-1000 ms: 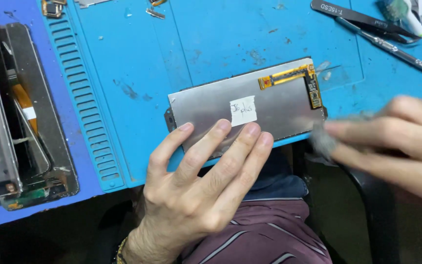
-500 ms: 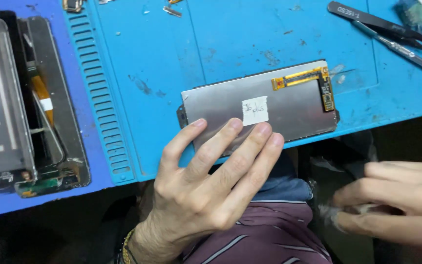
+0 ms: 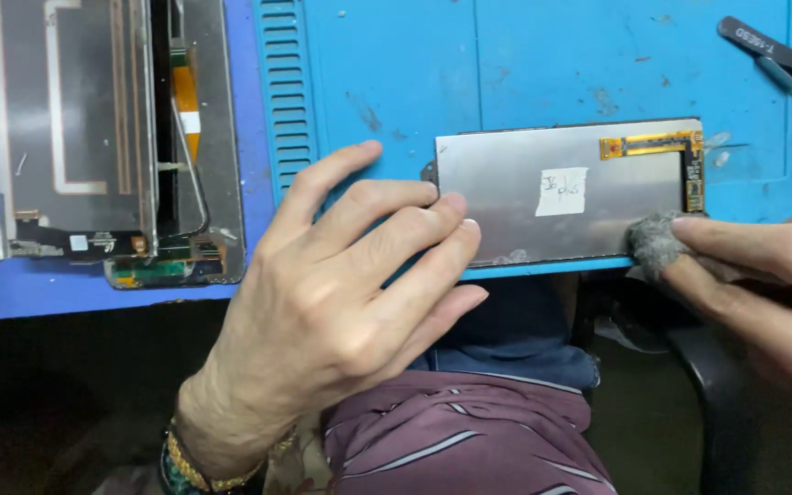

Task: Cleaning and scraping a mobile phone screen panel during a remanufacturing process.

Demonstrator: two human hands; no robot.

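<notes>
While the left hand [image 3: 341,302] lies flat, fingers spread, pinning the grey screen panel's [image 3: 561,197] 9 o'clock end at the blue mat's [image 3: 433,73] near edge, right hand [image 3: 763,275] pinches a grey wad [image 3: 654,243] against the panel's 4 o'clock corner. Opened phone [image 3: 112,137] lies at 9 o'clock.

Brushed, dull-sheen metal screen back [image 3: 524,197] bears a paper label [image 3: 562,192]; grey wad [image 3: 654,240] looks fuzzy, mat [image 3: 506,64] matt rubbery.
</notes>
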